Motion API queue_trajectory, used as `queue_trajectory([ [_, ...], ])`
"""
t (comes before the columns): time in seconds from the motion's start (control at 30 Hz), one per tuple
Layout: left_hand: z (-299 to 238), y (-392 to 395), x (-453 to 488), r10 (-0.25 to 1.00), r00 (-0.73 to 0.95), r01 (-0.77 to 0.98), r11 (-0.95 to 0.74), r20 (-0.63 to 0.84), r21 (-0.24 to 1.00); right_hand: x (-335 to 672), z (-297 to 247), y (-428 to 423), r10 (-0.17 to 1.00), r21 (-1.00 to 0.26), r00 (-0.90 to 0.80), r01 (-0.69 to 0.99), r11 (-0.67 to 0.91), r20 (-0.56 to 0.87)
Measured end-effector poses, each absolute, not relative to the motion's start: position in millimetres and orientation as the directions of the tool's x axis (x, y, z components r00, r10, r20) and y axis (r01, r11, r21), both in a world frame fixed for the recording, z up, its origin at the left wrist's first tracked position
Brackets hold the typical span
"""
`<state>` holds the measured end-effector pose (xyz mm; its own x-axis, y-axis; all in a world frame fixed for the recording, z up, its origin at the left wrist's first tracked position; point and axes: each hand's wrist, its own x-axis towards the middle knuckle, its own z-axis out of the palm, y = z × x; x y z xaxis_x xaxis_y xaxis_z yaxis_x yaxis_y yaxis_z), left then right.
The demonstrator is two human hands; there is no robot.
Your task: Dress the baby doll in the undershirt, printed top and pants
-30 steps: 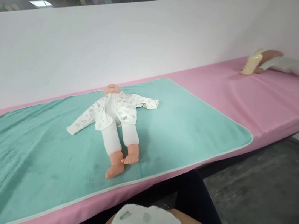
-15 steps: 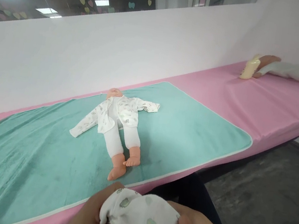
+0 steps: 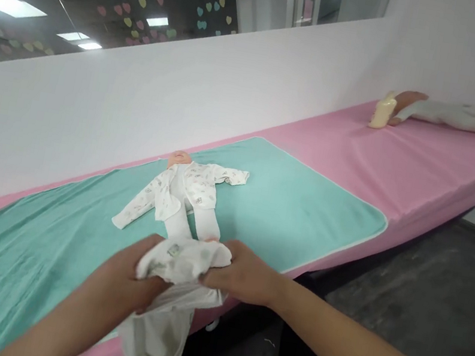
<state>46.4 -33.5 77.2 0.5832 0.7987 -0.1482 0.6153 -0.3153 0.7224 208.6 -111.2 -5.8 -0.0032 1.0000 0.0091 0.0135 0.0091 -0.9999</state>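
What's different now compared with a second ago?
The left hand and right hand moved forward, carrying the printed white cloth up from the frame's bottom edge toward the doll, mostly hiding its feet. The cloth's lower part now hangs in view. Both hands still hold it. Doll and bottle stayed put.

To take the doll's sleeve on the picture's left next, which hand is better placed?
Probably the left hand: it is nearer that sleeve, while the right hand would have to reach across. Both hold the cloth, so the left would need to let go first.
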Motion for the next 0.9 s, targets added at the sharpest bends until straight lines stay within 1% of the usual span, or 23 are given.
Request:
queue_trajectory([
  [0.07, 62.8, -31.1, 51.3, 0.763, 0.623, 0.651, -0.384, -0.172, 0.654, 206.7, -21.6, -110.6, 0.981, -0.990, 0.173, 0.119, 0.073, 0.093],
  [0.13, 48.9, -24.7, 57.2, 0.754, 0.634, 0.671, -0.423, -0.174, 0.609, 204.5, -34.6, -108.2, 0.932, -0.961, 0.298, 0.242, 0.135, 0.206],
  [0.17, 42.9, -20.2, 60.2, 0.751, 0.639, 0.670, -0.435, -0.167, 0.602, 204.2, -39.9, -106.3, 0.908, -0.941, 0.344, 0.311, 0.131, 0.240],
  [0.23, 33.9, -10.5, 66.2, 0.727, 0.667, 0.648, -0.458, -0.163, 0.609, 206.0, -47.9, -101.6, 0.874, -0.897, 0.419, 0.439, 0.043, 0.247],
  [0.3, 29.2, -3.1, 71.9, 0.693, 0.698, 0.626, -0.471, -0.178, 0.621, 211.1, -52.1, -97.1, 0.868, -0.864, 0.452, 0.501, -0.056, 0.206],
  [0.37, 27.6, -0.2, 76.6, 0.675, 0.712, 0.622, -0.476, -0.196, 0.621, 218.0, -52.1, -94.5, 0.891, -0.870, 0.423, 0.488, -0.069, 0.167],
  [0.47, 27.7, -2.4, 81.6, 0.634, 0.744, 0.600, -0.493, -0.212, 0.630, 228.2, -46.7, -95.0, 0.944, -0.931, 0.303, 0.364, 0.012, 0.131],
  [0.53, 27.7, -4.5, 83.5, 0.610, 0.767, 0.554, -0.470, -0.200, 0.687, 233.9, -41.8, -97.4, 0.967, -0.961, 0.227, 0.271, 0.049, 0.114],
  [0.63, 26.0, -4.5, 84.7, 0.607, 0.778, 0.450, -0.363, -0.160, 0.816, 241.9, -36.4, -100.1, 0.984, -0.982, 0.160, 0.184, 0.049, 0.080],
  [0.7, 23.7, -2.6, 85.0, 0.598, 0.792, 0.358, -0.294, -0.122, 0.886, 247.2, -35.0, -98.6, 0.986, -0.986, 0.138, 0.149, 0.077, 0.098],
  [0.77, 20.6, 0.2, 85.8, 0.600, 0.797, 0.282, -0.267, -0.070, 0.922, 252.2, -35.0, -94.0, 0.981, -0.984, 0.122, 0.108, 0.139, 0.152],
  [0.83, 17.8, 4.0, 87.4, 0.628, 0.779, 0.258, -0.308, -0.008, 0.916, 256.5, -35.6, -87.9, 0.974, -0.978, 0.100, 0.072, 0.196, 0.203],
  [0.9, 15.6, 8.5, 89.5, 0.642, 0.765, 0.276, -0.397, 0.050, 0.875, 260.3, -35.2, -82.9, 0.974, -0.974, 0.067, 0.089, 0.209, 0.215],
])
